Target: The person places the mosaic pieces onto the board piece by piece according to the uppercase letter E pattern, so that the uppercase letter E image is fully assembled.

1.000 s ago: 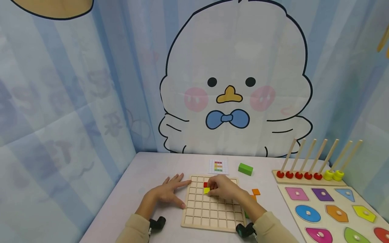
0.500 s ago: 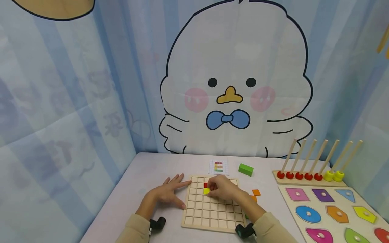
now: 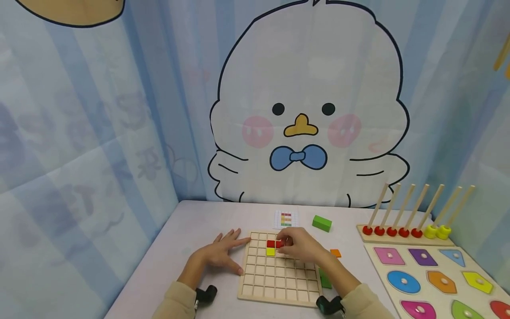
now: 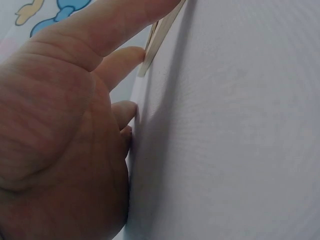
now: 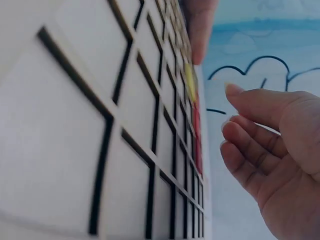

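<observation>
A wooden grid board [image 3: 275, 283] lies on the table. Two red square tiles [image 3: 271, 243] sit side by side in its upper cells, with a yellow square tile [image 3: 270, 252] below the left one. My left hand [image 3: 221, 249] rests spread at the board's left side, forefinger and thumb touching its edge. Just over the right red tile hovers my right hand [image 3: 300, 243], its fingers loosely bent. The right wrist view shows nothing between that thumb [image 5: 250, 102] and the fingers, which stand apart from the red tiles [image 5: 197, 132].
Behind the board lie a pattern card [image 3: 286, 219] and a green block [image 3: 322, 223]. Right of it are an orange tile [image 3: 335, 253] and green pieces [image 3: 325, 279], partly behind my arm. Farther right stand a peg rack [image 3: 406, 239] with beads and a shape puzzle [image 3: 422, 274].
My right hand has drawn slightly to the right and uncovered the second red tile beside the first. The left hand has kept its place.
</observation>
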Motion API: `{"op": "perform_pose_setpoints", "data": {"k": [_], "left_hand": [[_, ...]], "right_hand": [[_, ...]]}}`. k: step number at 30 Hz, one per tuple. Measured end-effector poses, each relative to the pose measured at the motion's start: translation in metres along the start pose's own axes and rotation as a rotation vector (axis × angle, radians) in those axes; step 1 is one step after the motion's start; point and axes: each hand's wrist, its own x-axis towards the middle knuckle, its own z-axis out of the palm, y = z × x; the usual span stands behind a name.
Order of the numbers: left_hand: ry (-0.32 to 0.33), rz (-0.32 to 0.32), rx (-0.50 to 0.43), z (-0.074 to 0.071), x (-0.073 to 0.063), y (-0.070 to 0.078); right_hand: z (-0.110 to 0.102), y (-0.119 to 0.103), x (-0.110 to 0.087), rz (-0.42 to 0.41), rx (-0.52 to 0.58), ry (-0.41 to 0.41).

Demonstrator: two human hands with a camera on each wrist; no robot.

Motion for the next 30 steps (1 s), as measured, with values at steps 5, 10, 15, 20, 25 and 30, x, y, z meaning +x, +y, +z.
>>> {"op": "perform_pose_setpoints", "data": {"k": [5, 10, 15, 20, 25, 30], "left_hand": [[0.003, 0.007, -0.006, -0.001, -0.001, -0.001], [0.002, 0.019, -0.005, -0.001, -0.002, 0.000], [0.004, 0.013, 0.000, -0.001, -0.002, -0.001], [0.008, 0.005, 0.004, -0.001, -0.002, 0.000], [0.006, 0.003, 0.000, -0.001, -0.001, 0.001], [0.007, 0.003, -0.001, 0.001, -0.001, 0.000]], "right_hand": [[-0.016, 0.001, -0.012, 0.009, 0.011, 0.081], [-0.026, 0.004, -0.024, 0.093, 0.053, 0.145], [-0.030, 0.010, -0.031, 0.171, 0.082, 0.183], [-0.035, 0.018, -0.035, 0.171, 0.070, 0.217], [-0.041, 0.023, -0.040, 0.175, 0.051, 0.223], [-0.047, 0.030, -0.046, 0.203, 0.053, 0.216]]}}
